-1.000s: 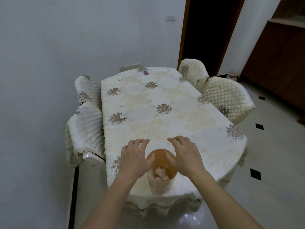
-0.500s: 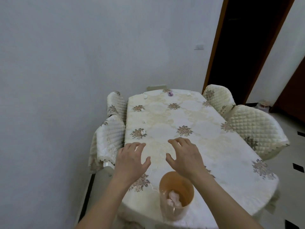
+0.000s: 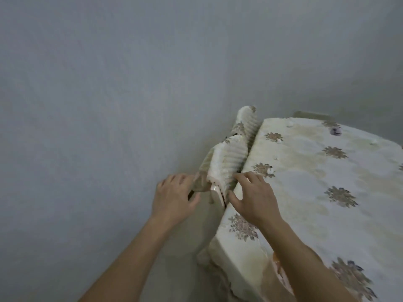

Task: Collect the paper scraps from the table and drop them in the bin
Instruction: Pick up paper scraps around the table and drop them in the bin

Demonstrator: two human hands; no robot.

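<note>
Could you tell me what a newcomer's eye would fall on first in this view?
Two bare forearms reach in from the bottom, the left hand beside a quilted chair cover and the right hand spread over the table's left edge. The table, under a cream floral cloth, fills the right side. A white paper scrap lies just beyond the right fingertips and a purplish scrap at the far end.
</note>
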